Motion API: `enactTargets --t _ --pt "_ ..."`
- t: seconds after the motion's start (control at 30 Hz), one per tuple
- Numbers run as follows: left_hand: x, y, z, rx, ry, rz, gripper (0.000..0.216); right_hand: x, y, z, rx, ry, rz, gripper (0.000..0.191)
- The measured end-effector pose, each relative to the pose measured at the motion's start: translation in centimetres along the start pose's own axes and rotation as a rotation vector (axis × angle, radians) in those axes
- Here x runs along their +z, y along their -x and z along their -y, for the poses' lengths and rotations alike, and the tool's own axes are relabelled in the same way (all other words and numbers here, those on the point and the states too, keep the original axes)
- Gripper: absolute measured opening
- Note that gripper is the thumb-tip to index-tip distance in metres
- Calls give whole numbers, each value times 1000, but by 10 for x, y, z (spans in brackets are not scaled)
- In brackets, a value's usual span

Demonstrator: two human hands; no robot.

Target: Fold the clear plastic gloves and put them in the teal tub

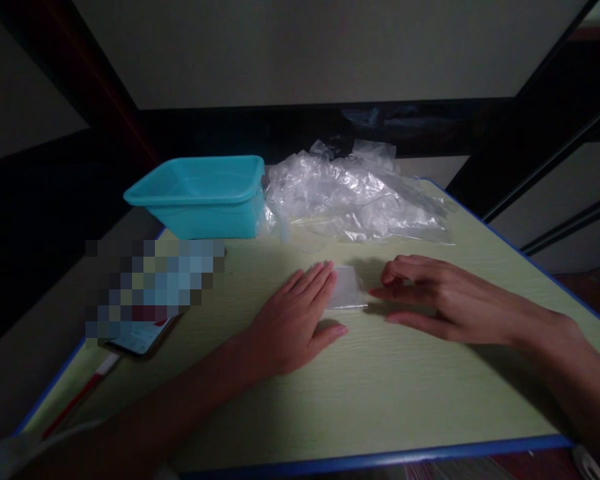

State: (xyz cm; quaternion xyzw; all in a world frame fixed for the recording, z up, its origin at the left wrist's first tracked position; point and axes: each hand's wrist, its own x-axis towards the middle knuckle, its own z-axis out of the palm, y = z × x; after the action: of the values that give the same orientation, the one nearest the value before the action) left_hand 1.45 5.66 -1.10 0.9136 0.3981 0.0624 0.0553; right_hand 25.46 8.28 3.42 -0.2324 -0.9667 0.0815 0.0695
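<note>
A small, flat, whitish packet that looks like folded clear plastic [347, 288] lies on the table near its middle. My left hand [300, 313] rests flat over the packet's left part, fingers stretched out and thumb apart, covering that side. Just off the packet's right edge hovers my right hand [425, 297], its index finger and thumb apart and the other fingers curled. The index fingertip is close to the packet's edge; whether it touches, I cannot tell. Nothing shows between the right fingers.
Behind the hands lies a crumpled heap of clear plastic bags [355, 193]. A turquoise plastic basin [210, 217] stands at the back left. A phone [140, 337], partly blurred out, lies at the left with a red cable [75, 403]. The pale table [380, 407] has a blue edge.
</note>
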Motion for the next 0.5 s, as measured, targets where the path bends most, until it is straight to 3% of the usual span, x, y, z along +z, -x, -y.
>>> enactTargets --t 0.5 --pt "2 1 1 15 -4 8 59 7 -5 7 -46 -83 115 23"
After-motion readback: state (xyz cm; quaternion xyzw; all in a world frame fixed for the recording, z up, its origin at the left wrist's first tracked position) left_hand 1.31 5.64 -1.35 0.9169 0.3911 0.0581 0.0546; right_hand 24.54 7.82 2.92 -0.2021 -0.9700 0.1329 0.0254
